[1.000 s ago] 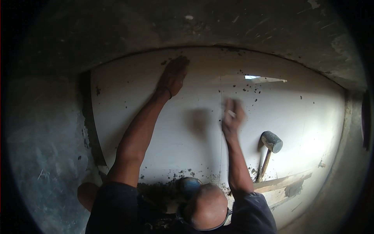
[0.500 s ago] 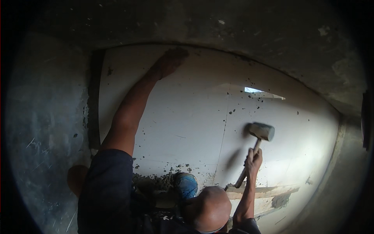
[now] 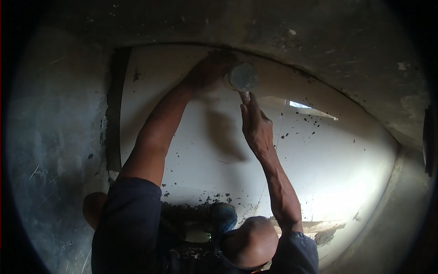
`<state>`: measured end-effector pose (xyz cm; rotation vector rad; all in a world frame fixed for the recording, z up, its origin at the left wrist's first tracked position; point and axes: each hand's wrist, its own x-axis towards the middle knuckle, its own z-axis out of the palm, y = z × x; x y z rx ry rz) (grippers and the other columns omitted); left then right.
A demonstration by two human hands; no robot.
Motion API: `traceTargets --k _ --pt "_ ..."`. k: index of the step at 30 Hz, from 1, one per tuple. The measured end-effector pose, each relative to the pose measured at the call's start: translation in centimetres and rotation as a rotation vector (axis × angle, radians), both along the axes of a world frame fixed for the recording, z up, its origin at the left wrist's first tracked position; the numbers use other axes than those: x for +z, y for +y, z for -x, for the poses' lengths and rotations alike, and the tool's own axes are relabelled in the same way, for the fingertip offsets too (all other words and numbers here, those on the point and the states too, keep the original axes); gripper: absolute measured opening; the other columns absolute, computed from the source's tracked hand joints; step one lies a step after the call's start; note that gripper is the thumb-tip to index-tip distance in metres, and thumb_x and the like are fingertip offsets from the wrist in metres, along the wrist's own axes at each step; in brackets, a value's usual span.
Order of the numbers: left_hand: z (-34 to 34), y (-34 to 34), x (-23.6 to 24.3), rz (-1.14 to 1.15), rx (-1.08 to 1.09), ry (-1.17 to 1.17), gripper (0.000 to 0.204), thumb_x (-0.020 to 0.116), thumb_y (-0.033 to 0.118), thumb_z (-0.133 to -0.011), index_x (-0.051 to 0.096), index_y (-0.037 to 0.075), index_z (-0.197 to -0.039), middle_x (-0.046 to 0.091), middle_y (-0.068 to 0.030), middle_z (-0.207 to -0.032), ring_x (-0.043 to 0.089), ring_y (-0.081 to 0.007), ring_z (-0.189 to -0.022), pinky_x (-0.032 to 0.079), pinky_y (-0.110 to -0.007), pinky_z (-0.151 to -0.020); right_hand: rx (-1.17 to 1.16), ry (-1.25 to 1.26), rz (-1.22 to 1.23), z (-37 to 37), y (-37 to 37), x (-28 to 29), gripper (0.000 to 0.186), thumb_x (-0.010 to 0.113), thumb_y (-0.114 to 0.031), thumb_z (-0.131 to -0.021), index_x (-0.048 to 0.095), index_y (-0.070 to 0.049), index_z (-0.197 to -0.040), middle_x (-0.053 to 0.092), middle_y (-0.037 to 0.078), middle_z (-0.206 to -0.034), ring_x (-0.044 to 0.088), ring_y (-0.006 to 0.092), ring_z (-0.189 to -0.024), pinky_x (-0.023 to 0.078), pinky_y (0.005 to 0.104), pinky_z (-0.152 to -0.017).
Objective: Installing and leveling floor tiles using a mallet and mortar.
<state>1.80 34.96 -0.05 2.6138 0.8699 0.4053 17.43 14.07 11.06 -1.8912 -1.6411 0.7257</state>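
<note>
My right hand (image 3: 259, 130) is wrapped round the short handle of a mallet (image 3: 243, 76). The mallet's round, grey, dusty head is raised over the far part of a large pale slab surface (image 3: 219, 137), and its shadow falls across that surface. My left hand (image 3: 212, 68) reaches to the slab's far edge, close beside the mallet head. That hand is dark and blurred; its fingers are hard to make out and it is unclear whether anything is in them. Dark crumbs (image 3: 312, 122) lie scattered on the slab.
Grey rough walls (image 3: 59, 128) stand at the left and along the far side. A dark gap (image 3: 117, 109) runs down the slab's left edge. My knee (image 3: 251, 242) and a blue boot (image 3: 223, 217) are at the near edge, beside dark loose mortar. A wooden strip (image 3: 315, 226) lies at near right.
My right hand has swung the mallet far and to the left, from the right middle of the slab to beside my left hand. The left hand has shifted slightly right.
</note>
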Motion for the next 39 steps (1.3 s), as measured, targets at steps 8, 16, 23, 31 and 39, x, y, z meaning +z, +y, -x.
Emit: traceTargets --k 8,16,23,31,39 --pt "0.8 2.4 -2.3 -0.155 -0.073 -0.125 0.042 0.054 0.013 -0.093 0.057 0.007 -0.134 0.054 -0.0156 -0.141 0.047 -0.0322 -0.135 0.033 -0.041 -0.117 -0.067 -0.176 0.174 0.7 -0.3 -1.8 0.044 0.055 -0.016 -0.1 0.041 -0.01 -0.141 0.067 0.03 -0.089 0.066 0.0498 -0.077 0.052 0.0521 -0.057" --pt "3.8 4.6 -3.2 -0.093 -0.124 -0.069 0.04 0.05 0.011 -0.096 0.059 0.011 -0.134 0.054 -0.0142 -0.143 0.048 -0.0297 -0.135 0.035 -0.039 -0.117 0.011 -0.042 -0.06 2.9 -0.3 -1.1 0.046 0.053 -0.02 -0.101 0.035 -0.011 -0.143 0.065 0.031 -0.082 0.064 0.0507 -0.072 0.048 0.0554 -0.056" --pt "6.8 3.1 1.7 0.106 0.043 0.034 0.042 0.052 0.014 -0.095 0.057 0.014 -0.137 0.052 -0.0123 -0.145 0.047 -0.029 -0.136 0.037 -0.038 -0.115 0.023 0.047 -0.016 4.5 1.9 -0.8 0.049 0.054 -0.019 -0.101 0.035 -0.018 -0.146 0.067 0.029 -0.086 0.065 0.0496 -0.076 0.05 0.0525 -0.061" --pt "8.5 3.4 1.4 0.383 -0.055 -0.382 0.039 0.058 0.012 -0.091 0.062 0.011 -0.13 0.058 -0.0078 -0.138 0.05 -0.028 -0.132 0.041 -0.037 -0.112 0.202 -0.126 -0.079 7.0 2.4 -1.7 0.051 0.056 -0.017 -0.1 0.036 -0.014 -0.147 0.067 0.027 -0.086 0.064 0.0454 -0.067 0.051 0.0498 -0.057" --pt "7.3 3.8 -0.8 -0.012 0.021 -0.08 0.039 0.052 0.011 -0.094 0.062 0.016 -0.132 0.056 -0.0096 -0.14 0.05 -0.0259 -0.133 0.039 -0.037 -0.115 0.143 -0.108 0.023 5.7 1.7 -2.2 0.048 0.053 -0.021 -0.102 0.036 -0.012 -0.147 0.067 0.028 -0.083 0.064 0.047 -0.069 0.051 0.0518 -0.057"
